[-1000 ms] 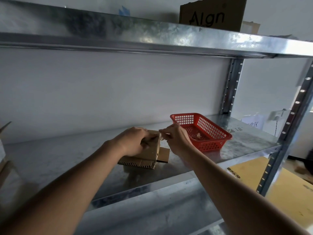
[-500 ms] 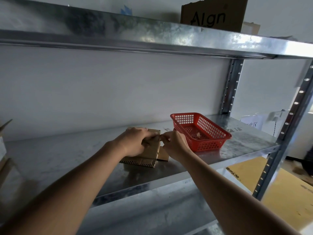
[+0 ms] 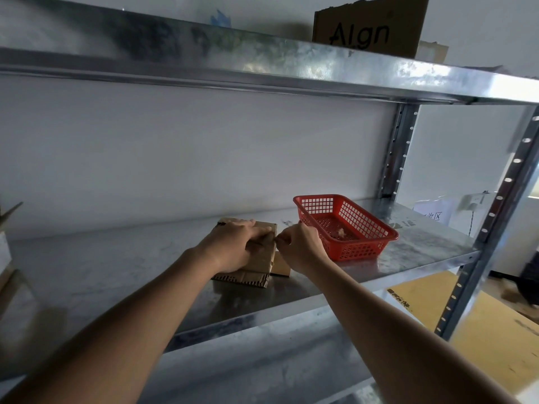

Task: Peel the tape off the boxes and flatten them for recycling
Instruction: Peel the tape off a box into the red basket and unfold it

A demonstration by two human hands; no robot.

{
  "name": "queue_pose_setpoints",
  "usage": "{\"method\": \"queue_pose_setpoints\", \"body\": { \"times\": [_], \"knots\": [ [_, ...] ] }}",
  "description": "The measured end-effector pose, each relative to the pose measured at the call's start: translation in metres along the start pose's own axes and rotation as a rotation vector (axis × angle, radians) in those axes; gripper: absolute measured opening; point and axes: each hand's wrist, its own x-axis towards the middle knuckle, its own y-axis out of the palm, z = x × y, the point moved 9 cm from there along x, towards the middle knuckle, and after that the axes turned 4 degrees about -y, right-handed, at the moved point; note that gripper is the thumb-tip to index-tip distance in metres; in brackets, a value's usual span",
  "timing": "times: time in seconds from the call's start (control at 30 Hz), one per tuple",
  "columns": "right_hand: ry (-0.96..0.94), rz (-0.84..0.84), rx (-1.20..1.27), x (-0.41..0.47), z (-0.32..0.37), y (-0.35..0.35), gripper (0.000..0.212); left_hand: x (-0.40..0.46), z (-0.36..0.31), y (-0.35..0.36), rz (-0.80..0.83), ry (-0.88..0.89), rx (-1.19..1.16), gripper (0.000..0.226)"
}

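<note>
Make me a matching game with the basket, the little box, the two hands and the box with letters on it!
Things:
1. basket
2. small box
3. left hand
4. right hand
5. lettered box

Clues:
A. on the top shelf
B. pinching at the small box's edge
C. red
D. pressing on the small box
E. brown, under a hand

Pairs: 1-C, 2-E, 3-D, 4-B, 5-A

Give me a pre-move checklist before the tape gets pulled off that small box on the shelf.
1. Left hand holds the cardboard box down: ok.
2. Right hand pinches at the box's right top edge: ok.
3. Tape end actually caught in the pinch: cannot tell.
4. Box sits flat on the metal shelf: ok.
5. Red basket stands just right of the pulling hand, ready for scraps: ok.
</note>
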Motion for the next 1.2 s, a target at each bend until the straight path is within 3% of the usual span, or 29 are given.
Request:
{"method": "queue_pose_setpoints", "body": {
  "times": [0.17,0.33,0.6,0.7,0.73,0.8,0.93,1.2],
  "knots": [
    [0.016,0.03,-0.005,-0.006,-0.003,-0.004,0.024,0.001,0.006,0.0,-0.021,-0.019,0.052,0.057],
    [0.046,-0.117,0.163,-0.014,-0.016,-0.034,0.013,0.006,-0.001,0.002,-0.076,0.01,0.114,0.049],
    [0.038,-0.269,-0.026,-0.014,-0.032,-0.083,0.029,0.022,-0.058,0.021,-0.034,0.043,0.126,0.048],
    [0.081,-0.299,-0.001,-0.012,-0.051,-0.103,0.014,0.032,-0.068,0.024,-0.03,0.022,0.138,0.048],
    [0.098,-0.304,0.011,-0.011,-0.059,-0.108,0.026,0.035,-0.071,0.024,-0.03,0.012,0.139,0.048],
    [0.096,-0.297,0.057,-0.006,-0.075,-0.115,0.046,0.04,-0.076,0.026,-0.039,-0.004,0.126,0.048],
    [0.039,-0.281,0.038,0.008,-0.092,-0.126,0.02,0.05,-0.083,0.03,-0.055,-0.039,0.131,0.046],
    [-0.079,0.027,-0.164,0.042,-0.114,-0.098,0.014,0.054,-0.09,0.035,-0.132,-0.099,0.109,0.042]
  ]
}}
